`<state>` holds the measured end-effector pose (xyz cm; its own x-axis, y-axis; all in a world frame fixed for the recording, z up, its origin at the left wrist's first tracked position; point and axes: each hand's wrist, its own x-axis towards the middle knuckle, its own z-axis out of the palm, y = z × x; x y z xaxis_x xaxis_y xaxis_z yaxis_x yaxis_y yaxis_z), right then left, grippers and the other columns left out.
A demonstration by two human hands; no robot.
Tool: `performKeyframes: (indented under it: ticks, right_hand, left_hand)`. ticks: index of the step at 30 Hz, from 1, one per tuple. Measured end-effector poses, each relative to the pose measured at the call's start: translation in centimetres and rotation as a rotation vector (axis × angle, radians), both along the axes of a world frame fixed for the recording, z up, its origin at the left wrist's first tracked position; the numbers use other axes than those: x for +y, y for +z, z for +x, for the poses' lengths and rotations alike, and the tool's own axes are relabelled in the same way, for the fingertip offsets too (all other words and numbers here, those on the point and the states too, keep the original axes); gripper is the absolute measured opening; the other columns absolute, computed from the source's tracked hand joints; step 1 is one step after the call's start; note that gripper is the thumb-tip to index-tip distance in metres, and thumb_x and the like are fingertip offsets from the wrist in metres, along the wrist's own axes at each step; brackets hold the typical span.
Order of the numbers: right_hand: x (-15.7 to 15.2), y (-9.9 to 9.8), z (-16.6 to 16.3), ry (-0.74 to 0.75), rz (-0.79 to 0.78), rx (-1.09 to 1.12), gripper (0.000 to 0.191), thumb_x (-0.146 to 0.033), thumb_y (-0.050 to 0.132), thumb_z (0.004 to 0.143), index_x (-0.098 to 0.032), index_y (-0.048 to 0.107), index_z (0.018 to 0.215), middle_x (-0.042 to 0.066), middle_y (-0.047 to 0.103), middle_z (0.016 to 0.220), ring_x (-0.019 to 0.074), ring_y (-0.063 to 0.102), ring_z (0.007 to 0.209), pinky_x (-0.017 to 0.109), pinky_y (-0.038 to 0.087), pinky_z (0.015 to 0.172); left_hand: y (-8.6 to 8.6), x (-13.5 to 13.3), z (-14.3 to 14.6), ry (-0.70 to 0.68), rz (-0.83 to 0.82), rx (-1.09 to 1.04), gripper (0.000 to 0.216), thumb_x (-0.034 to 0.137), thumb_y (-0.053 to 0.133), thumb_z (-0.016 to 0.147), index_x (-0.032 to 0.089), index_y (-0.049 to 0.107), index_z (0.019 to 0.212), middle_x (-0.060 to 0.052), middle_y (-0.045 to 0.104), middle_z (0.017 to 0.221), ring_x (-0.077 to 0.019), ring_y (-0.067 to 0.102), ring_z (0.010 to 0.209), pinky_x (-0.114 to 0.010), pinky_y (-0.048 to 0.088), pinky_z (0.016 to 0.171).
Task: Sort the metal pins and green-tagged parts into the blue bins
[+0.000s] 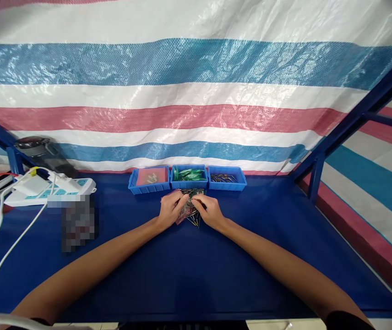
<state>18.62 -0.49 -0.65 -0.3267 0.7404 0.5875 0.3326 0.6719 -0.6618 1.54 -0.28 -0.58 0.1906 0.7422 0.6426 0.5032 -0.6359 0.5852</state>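
Observation:
My left hand point(170, 208) and my right hand point(208, 211) rest side by side on a small pile of mixed parts point(192, 211) on the blue table point(189, 270). The pile holds thin metal pins, green pieces and something pinkish. Both hands have their fingers curled into a pinch over the pile; what each pinches is too small to make out. Just behind the pile stand three blue trays: the left tray point(149, 179) has pale pieces on a pink floor, the middle tray point(188, 176) holds green pieces, the right tray point(227, 178) holds thin dark pins.
A white power strip point(50, 188) with cables point(10, 247) lies at the left, beside a blurred dark object point(78, 222). A striped tarp point(196, 91) closes the back. Blue frame posts point(317, 176) stand at the right rear corner.

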Motion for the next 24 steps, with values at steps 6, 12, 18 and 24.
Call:
performKeyframes:
  ticks: [6, 12, 18, 24]
  right_hand:
    - [0.1, 0.06, 0.02, -0.07, -0.012, -0.004, 0.028, -0.031, 0.042, 0.094, -0.017, 0.061, 0.08, 0.001, 0.06, 0.068, 0.0115, 0.053, 0.059, 0.022, 0.039, 0.06]
    - [0.31, -0.27, 0.0, -0.117, -0.053, -0.024, 0.034, -0.032, 0.044, 0.092, -0.016, 0.054, 0.063, -0.003, 0.046, 0.053, 0.0082, 0.042, 0.048, 0.022, 0.031, 0.051]
    - [0.15, -0.21, 0.1, -0.153, -0.065, -0.011, 0.037, -0.032, 0.043, 0.092, -0.016, 0.052, 0.06, -0.003, 0.045, 0.053, 0.0081, 0.041, 0.048, 0.022, 0.031, 0.052]
    - [-0.09, 0.21, 0.15, -0.135, -0.041, 0.072, 0.022, -0.028, 0.044, 0.092, -0.017, 0.062, 0.089, 0.002, 0.062, 0.073, 0.0113, 0.053, 0.059, 0.022, 0.041, 0.059]
  left_hand:
    - [0.54, 0.03, 0.25, -0.056, 0.045, -0.006, 0.025, 0.027, 0.053, 0.089, 0.014, 0.064, 0.071, -0.001, 0.063, 0.064, -0.0107, 0.057, 0.061, -0.021, 0.044, 0.061]
    - [0.65, -0.03, 0.2, -0.086, 0.03, -0.044, 0.022, 0.028, 0.051, 0.09, 0.018, 0.068, 0.099, -0.005, 0.071, 0.09, -0.0149, 0.066, 0.079, -0.025, 0.051, 0.077]
    - [0.2, 0.06, 0.08, -0.082, -0.093, -0.088, 0.026, 0.03, 0.045, 0.092, 0.016, 0.066, 0.092, 0.001, 0.063, 0.061, -0.0083, 0.055, 0.048, -0.019, 0.047, 0.056]
    - [-0.1, 0.4, -0.04, -0.066, -0.059, -0.062, 0.024, 0.03, 0.046, 0.091, 0.019, 0.064, 0.102, -0.004, 0.068, 0.09, -0.0127, 0.063, 0.075, -0.021, 0.048, 0.067]
